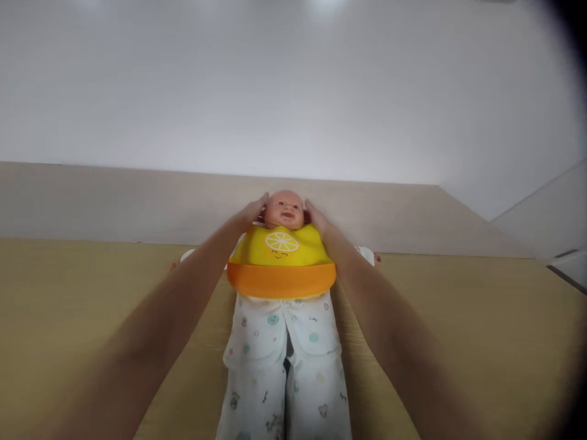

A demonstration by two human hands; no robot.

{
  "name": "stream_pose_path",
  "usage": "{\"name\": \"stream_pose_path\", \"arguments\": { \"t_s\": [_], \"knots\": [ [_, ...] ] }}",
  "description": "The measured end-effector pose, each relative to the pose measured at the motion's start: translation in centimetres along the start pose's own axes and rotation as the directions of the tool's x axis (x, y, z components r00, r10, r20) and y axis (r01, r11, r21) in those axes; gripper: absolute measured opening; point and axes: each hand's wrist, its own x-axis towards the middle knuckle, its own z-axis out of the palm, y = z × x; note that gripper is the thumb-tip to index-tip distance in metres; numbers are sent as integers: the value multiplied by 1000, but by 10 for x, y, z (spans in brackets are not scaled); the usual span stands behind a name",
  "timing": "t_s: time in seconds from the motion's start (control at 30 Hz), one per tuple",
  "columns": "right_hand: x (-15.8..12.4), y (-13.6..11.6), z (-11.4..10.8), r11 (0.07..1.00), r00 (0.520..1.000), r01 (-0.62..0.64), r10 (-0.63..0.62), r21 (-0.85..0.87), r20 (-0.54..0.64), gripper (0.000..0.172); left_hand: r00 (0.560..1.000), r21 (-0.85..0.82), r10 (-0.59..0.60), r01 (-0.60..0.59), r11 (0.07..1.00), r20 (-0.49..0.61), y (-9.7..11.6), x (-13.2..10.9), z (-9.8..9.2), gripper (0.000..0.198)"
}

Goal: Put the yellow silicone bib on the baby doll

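Observation:
A baby doll (pixel 285 205) lies on its back, head toward the wall, in white printed pants (pixel 261 330). Across its chest is a yellow bib (pixel 250 247) with a citrus-slice face and an orange catch pocket (pixel 281 281). My left hand (pixel 255 211) is closed at the bib's neck edge, on the left of the doll's head. On the opposite side my right hand (pixel 316 215) is closed at the bib's other neck end. The fingertips of both hands reach behind the neck and are hidden.
The doll lies on a yellowish wooden surface (pixel 458 318). Behind its head runs a pale raised board (pixel 114 198), with a white wall (pixel 229 91) beyond. The doll's arms (pixel 367 253) stretch out sideways, partly behind my forearms.

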Motion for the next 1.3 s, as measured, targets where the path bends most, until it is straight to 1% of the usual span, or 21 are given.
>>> {"name": "stream_pose_path", "arguments": {
  "t_s": [0.1,0.23,0.33,0.5,0.6,0.7,0.83,1.0,1.1,1.17,1.23,1.3],
  "knots": [
    [-9,-6,4,999,999,-30,31,38,-28,56,999,-38,40,-40,998,3,2,-11,0,68],
    [-30,-15,7,993,995,59,-50,99,-87,49,993,-43,118,-119,992,-23,12,-31,-2,81],
    [-46,-23,10,984,991,121,-112,130,-76,44,987,-82,157,-158,984,-7,22,-47,-4,85],
    [-73,-34,15,975,982,189,-185,119,-40,48,979,-211,201,-200,957,-17,34,-77,2,84],
    [-95,-38,18,963,969,245,-240,108,-56,48,970,-289,245,-236,928,-4,35,-100,9,78],
    [-118,-37,20,955,961,277,-276,108,-19,49,958,-362,287,-264,894,11,34,-124,17,72],
    [-144,-31,23,934,942,330,-335,138,16,49,951,-435,306,-288,853,-29,32,-153,27,69],
    [-171,-15,24,906,935,347,-354,243,-13,45,950,-476,308,-295,829,-52,25,-186,35,65],
    [-192,-3,27,896,930,358,-368,262,-10,44,949,-485,309,-297,823,-57,16,-208,38,63],
    [-208,6,32,882,926,361,-377,302,-6,38,948,-507,314,-298,809,-56,8,-223,40,63],
    [-226,14,37,871,928,356,-372,340,-18,33,947,-531,317,-298,793,-57,0,-240,42,64],
    [-245,22,43,869,929,361,-369,339,-43,31,943,-545,327,-305,781,-59,-9,-259,45,66]
  ]
}}
